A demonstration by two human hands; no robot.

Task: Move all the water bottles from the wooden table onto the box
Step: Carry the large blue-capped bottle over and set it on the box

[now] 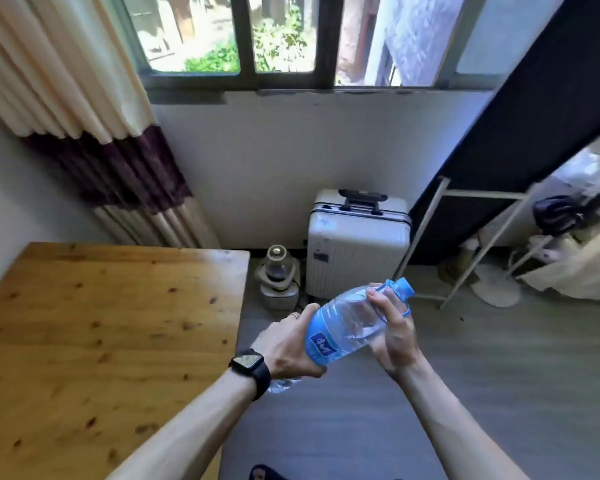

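Wooden table (111, 323), grey floor (499, 393); left hand (288, 344), right hand (395, 337) grip water bottle (343, 327).

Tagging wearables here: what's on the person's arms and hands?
Both forearms are bare, no sleeves in view. The left hand has a thin ring and, at its wrist, a black square-faced smartwatch. The right hand wears nothing visible.

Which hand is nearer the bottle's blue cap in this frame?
Right. The right hand grips the water bottle around its neck, just below the blue cap. The left hand holds the labelled lower end, farther from the cap.
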